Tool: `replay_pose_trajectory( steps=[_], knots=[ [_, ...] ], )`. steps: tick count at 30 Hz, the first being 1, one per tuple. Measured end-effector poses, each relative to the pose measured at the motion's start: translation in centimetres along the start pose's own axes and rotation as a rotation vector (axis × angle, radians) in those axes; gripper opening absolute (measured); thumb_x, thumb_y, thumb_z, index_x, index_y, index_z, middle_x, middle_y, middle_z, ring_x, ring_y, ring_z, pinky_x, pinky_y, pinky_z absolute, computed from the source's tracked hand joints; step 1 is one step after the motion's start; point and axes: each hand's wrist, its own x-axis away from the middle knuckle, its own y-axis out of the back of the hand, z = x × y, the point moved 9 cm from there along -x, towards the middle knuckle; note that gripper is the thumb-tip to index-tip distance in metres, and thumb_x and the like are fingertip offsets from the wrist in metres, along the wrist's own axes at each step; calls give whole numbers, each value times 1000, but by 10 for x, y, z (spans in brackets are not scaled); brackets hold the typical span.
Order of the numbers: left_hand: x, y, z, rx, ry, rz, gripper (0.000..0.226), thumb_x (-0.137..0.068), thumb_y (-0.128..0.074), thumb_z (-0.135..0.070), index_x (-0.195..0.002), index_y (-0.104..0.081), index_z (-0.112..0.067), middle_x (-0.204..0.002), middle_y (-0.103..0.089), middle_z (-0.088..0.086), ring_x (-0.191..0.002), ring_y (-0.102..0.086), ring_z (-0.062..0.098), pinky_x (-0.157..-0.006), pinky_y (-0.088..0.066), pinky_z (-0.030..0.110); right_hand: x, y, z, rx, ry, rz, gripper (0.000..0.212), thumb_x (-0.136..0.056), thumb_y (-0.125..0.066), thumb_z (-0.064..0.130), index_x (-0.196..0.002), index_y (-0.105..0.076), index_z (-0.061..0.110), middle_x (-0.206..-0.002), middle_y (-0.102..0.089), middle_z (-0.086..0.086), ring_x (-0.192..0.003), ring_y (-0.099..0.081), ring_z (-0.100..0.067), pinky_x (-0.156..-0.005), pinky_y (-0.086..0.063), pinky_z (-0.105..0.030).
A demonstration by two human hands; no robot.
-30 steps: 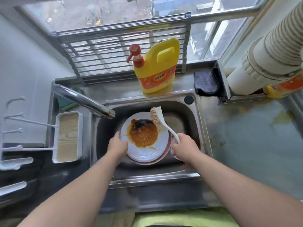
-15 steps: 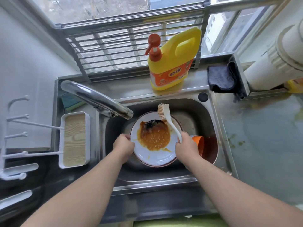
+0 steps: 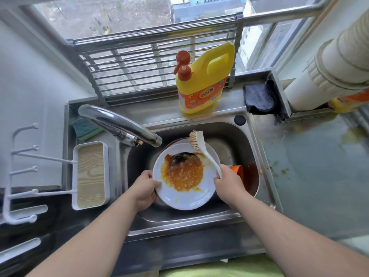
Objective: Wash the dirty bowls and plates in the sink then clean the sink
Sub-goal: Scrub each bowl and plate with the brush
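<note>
Right now, from the head view, I take the steel sink (image 3: 252, 148) as my landmark. Over its basin my left hand (image 3: 144, 187) grips the near-left rim of a round white plate (image 3: 183, 198), thumb on top, fingers curled under. The plate is glossy and tilted, its centre smeared with lumpy orange sauce and a dark burnt patch at the far side. A second plate edge shows just behind it.

My right hand (image 3: 227, 184) is wrapped round the handle of a white plastic dish brush (image 3: 203, 151). Its long axis runs from my hand up and to the left, toward the back of the sink, with the tan bristle head above the plate's far rim, bristles facing left.

Just right of the plate, inside the sink, lie an orange bowl (image 3: 237, 171) and a dark reddish-brown dish (image 3: 252, 180).

A curved chrome faucet (image 3: 119, 126) reaches over the sink's left rim. Behind the sink stands 1 yellow detergent jug (image 3: 203, 82) with a red pump; a dark cloth (image 3: 258, 98) sits at the back-right corner, a green-and-yellow sponge (image 3: 85, 129) at the back-left.
</note>
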Motion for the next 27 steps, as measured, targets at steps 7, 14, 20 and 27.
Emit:
replay_pose_trajectory(
  steps=[7, 14, 20, 27],
  knots=[
    [9, -13, 8, 327, 17, 66, 28, -115, -38, -23, -131, -60, -27, -120, -76, 16, -113, -71, 41, -87, -59, 64, 24, 24, 11, 289, 143, -6, 22, -106, -51, 44, -91, -49, 28, -89, -60, 6, -80, -60, -17, -68, -54, -42],
    [14, -15, 4, 426, -35, 4, 28, -115, -34, -39, -125, -56, -25, -125, -72, 15, -115, -69, 38, -89, -58, 63, 78, 18, 21, 800, 336, 135, 32, -110, -32, 35, -140, -25, 44, -104, -58, -3, -87, -66, -41, -73, -56, -49],
    [20, -20, 4, 451, -71, -79, 34, -114, -28, -47, -121, -54, -26, -129, -69, 16, -118, -67, 37, -99, -55, 58, 103, -31, 55, 856, 467, 209, 37, -108, -37, 28, -140, -28, 45, -106, -58, -7, -88, -65, -40, -61, -44, -40],
    [30, -21, 3, 402, -78, -127, 41, -113, -26, -50, -134, -51, -26, -123, -70, 10, -111, -69, 34, -87, -59, 54, 62, 18, 45, 844, 328, 25, 45, -105, -38, 17, -141, -30, 42, -105, -62, -5, -85, -66, -37, -60, -49, -40]
  ],
)
